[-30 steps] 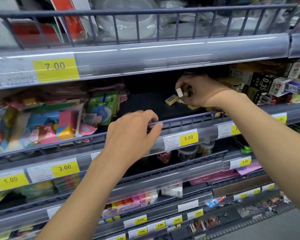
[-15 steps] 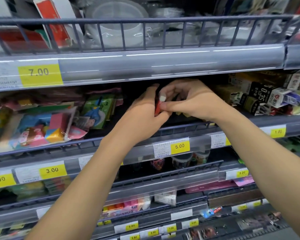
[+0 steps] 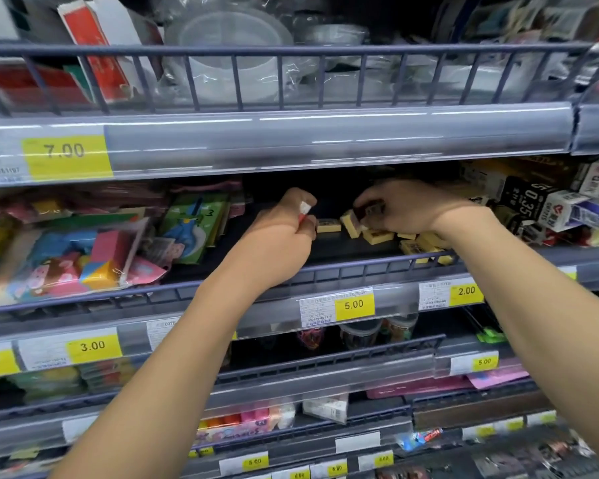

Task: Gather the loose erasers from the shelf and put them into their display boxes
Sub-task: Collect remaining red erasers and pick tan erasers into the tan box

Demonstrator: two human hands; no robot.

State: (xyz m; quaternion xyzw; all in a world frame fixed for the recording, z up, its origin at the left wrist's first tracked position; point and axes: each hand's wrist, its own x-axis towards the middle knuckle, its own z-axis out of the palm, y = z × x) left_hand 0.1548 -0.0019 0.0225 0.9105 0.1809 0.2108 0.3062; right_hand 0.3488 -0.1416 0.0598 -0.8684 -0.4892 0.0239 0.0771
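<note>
While loose: yellow erasers (image 3: 377, 235) lie scattered on the dark shelf (image 3: 353, 271), by the front rail.
Handling: probably light, firm, slightly grippy; pinch each across its short sides.
Left hand (image 3: 284, 236): curled closed, pinching a small white-and-red eraser (image 3: 304, 209) at the fingertips.
Right hand (image 3: 405, 210): fingers bent down over the pile, touching one tilted eraser; a closed grip cannot be told.
Display boxes: none clearly identifiable.
</note>
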